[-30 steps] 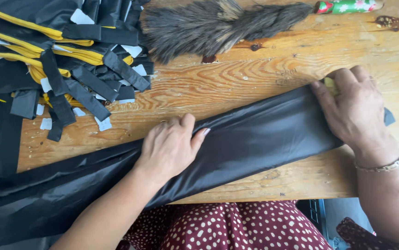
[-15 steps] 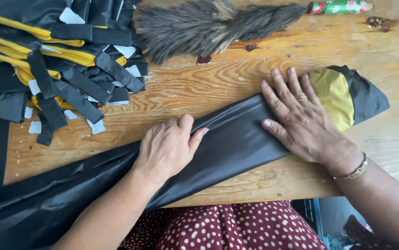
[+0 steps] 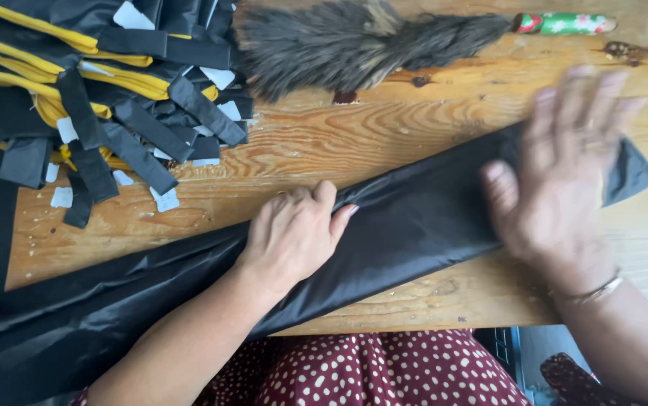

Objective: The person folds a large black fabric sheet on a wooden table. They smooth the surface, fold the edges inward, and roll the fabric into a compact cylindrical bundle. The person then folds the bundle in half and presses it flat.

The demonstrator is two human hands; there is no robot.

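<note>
A long folded strip of black fabric [image 3: 414, 218] lies slantwise across the wooden table [image 3: 384, 143], from the lower left up to the right. My left hand [image 3: 294, 233] rests palm down on its middle, fingers curled against the upper fold. My right hand [image 3: 561, 173], blurred by motion, lies flat with fingers spread over the fabric's right end. A thin bracelet [image 3: 591, 292] circles that wrist.
A heap of black and yellow fabric pieces with black straps and white tags [image 3: 106, 90] fills the upper left. A dark feather duster [image 3: 354, 45] with a red-and-green handle [image 3: 561, 22] lies along the far edge. My dotted red garment [image 3: 369, 372] shows below the table.
My right hand has swept rightward along the fabric and now covers its end; the yellow patch seen half a second ago is hidden. My left hand has stayed in place.
</note>
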